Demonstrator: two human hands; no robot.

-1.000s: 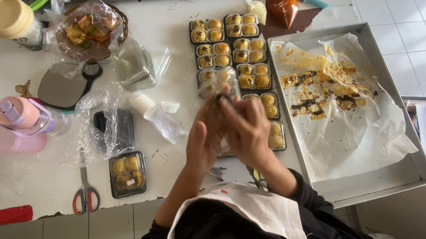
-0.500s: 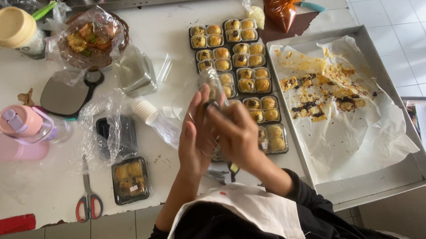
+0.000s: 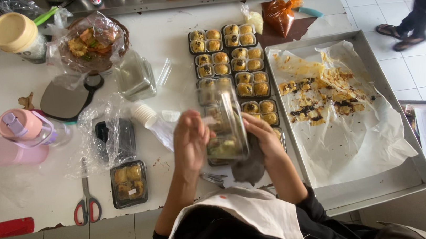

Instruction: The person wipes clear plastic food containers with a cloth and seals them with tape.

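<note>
Holding a clear plastic hinged box of small golden pastries (image 3: 223, 129) between them above the white table (image 3: 26, 202), the person's two bare hands work at the near edge. The left hand (image 3: 190, 140) presses flat against the box's left side with its fingers upright and close together, while the right hand (image 3: 263, 138) cups the right side and underside, so both hands are closed on the box; the lid looks blurred, and whether it is fully shut cannot be told. Beyond the box lie rows of black trays filled with round golden pastries (image 3: 230, 59). Right of them sits a large grey metal baking tray (image 3: 389, 190) lined with crumb-stained white paper (image 3: 363, 140). Left of the hands rest one closed box of pastries with a black base (image 3: 129, 183), red-handled scissors (image 3: 87, 201), and a pink water bottle (image 3: 22, 135).
</note>
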